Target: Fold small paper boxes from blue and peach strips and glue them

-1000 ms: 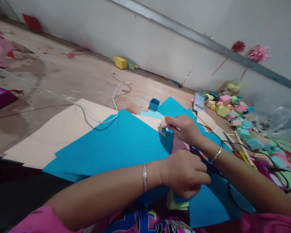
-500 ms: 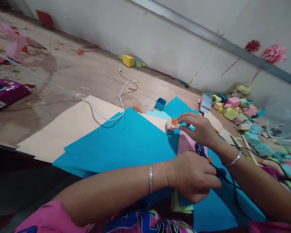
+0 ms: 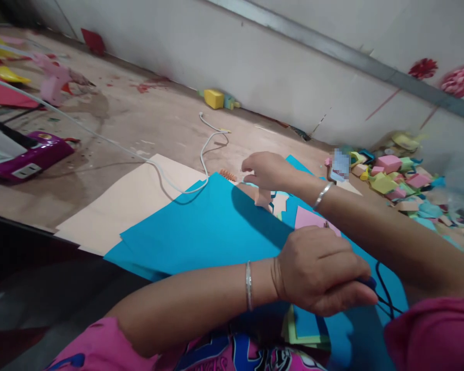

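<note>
My left hand (image 3: 325, 270) is closed around a dark blue corded tool (image 3: 368, 282), most of which the fingers hide; a metal tip shows above the knuckles. My right hand (image 3: 268, 170) hovers beyond the blue sheets (image 3: 185, 232), its thumb and fingers curved and apart, with nothing visible between them. Below its palm a small peach paper box (image 3: 262, 197) stands at the edge of the blue sheets. A pink sheet (image 3: 307, 217) lies between the two hands.
Peach sheets (image 3: 127, 201) lie at left under a white cable (image 3: 178, 191). A purple device (image 3: 42, 157) and a pink glue gun (image 3: 54, 80) are further left. Many small paper boxes (image 3: 388, 164) are heaped at right beside a phone (image 3: 340, 166). A yellow box (image 3: 214, 99) sits by the wall.
My right hand has moved left and away from the small peach box, over where the blue box stood, which is now hidden. My left hand has turned slightly and shifted right in view.
</note>
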A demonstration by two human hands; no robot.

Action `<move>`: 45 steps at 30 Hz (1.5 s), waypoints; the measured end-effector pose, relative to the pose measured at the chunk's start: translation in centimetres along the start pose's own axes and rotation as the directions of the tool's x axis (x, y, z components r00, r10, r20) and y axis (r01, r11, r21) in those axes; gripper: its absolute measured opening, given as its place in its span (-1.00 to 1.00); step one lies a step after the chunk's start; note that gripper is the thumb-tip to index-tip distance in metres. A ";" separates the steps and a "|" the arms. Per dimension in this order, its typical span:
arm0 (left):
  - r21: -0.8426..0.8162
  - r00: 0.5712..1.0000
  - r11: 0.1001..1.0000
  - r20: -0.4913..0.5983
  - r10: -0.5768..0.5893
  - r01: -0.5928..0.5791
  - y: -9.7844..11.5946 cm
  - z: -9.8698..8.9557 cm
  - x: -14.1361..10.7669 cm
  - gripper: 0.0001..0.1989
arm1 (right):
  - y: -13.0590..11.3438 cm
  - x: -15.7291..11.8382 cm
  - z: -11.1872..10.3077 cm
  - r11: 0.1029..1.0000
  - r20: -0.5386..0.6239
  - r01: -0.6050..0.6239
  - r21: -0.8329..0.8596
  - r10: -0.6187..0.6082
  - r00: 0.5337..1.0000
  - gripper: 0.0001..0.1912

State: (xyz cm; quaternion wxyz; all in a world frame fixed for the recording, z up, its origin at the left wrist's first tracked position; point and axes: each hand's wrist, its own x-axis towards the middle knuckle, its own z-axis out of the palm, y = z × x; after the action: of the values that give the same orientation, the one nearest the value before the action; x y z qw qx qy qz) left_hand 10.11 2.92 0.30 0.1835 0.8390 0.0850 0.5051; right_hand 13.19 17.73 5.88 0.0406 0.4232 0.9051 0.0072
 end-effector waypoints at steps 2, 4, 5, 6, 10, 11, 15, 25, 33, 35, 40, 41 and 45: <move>0.006 0.998 1.000 -0.069 0.012 -0.012 -0.3 0.1 0.2 -0.58 | -1.3 2.2 1.2 1.000 0.022 0.001 0.004 -0.001 1.000 -0.73; 0.004 0.988 0.998 -0.141 0.057 -0.057 -0.7 0.4 0.3 -0.58 | -2.1 3.7 2.1 1.000 0.028 -0.001 0.013 0.001 1.000 -0.76; 0.004 0.978 0.995 -0.187 0.095 -0.096 -0.9 0.6 0.4 -0.58 | -2.3 4.2 2.4 1.000 0.023 -0.007 0.020 0.006 1.000 -0.79; 0.008 0.965 0.991 -0.228 0.131 -0.133 -1.0 0.7 0.4 -0.59 | -2.3 4.5 2.4 0.999 0.012 -0.018 0.029 0.018 1.000 -0.80; 0.042 0.941 0.985 -0.291 0.173 -0.168 -1.2 0.9 0.3 -0.66 | -0.7 3.2 0.2 0.995 -0.076 -0.071 0.068 0.077 0.994 -0.76; 0.051 0.947 0.986 -0.275 0.165 -0.157 -1.1 0.9 0.3 -0.67 | 0.1 2.2 -0.7 0.993 -0.120 -0.081 0.080 0.091 0.989 -0.75; 0.110 0.945 0.981 -0.270 0.186 -0.162 -0.6 0.2 0.1 -0.75 | 3.1 -5.0 -4.0 0.978 -0.426 -0.136 0.157 0.191 0.884 -0.81; -0.286 0.917 0.913 -0.190 -0.351 0.290 -1.3 -0.2 1.2 -0.29 | 0.7 -21.9 -1.3 0.999 -0.370 0.005 -0.046 -0.022 0.929 -0.84; -0.557 0.679 0.407 0.475 -0.560 0.724 -0.3 -0.3 1.5 -0.81 | 2.2 -25.6 -2.7 0.980 -0.377 0.057 0.193 0.020 0.926 -0.65; -0.606 0.677 0.307 0.616 -0.403 0.734 0.0 -1.3 1.8 -0.83 | 3.5 -24.5 -3.1 0.917 -0.429 0.007 0.399 0.180 0.885 -0.60; -0.641 0.645 -0.076 0.764 0.027 0.763 -0.5 -4.7 2.5 -0.77 | 5.0 -18.6 -1.2 0.455 -0.057 0.195 0.869 -0.298 0.953 -0.33; -0.719 0.713 -0.103 0.695 -0.087 0.688 -0.9 -5.4 2.6 -0.77 | 5.5 -17.8 -0.9 0.413 0.034 0.159 0.897 -0.422 0.906 -0.35; -0.923 0.741 0.153 0.176 -0.648 0.353 -2.5 -7.4 3.2 -0.60 | 9.3 -18.3 -1.2 0.558 -0.163 0.118 0.821 0.032 0.986 -0.50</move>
State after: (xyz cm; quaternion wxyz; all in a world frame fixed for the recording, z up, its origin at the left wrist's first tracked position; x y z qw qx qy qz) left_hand 5.29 7.93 5.05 0.7632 0.4298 0.0864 0.4747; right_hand 31.91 9.65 8.72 -0.2349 0.3684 0.8126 -0.3857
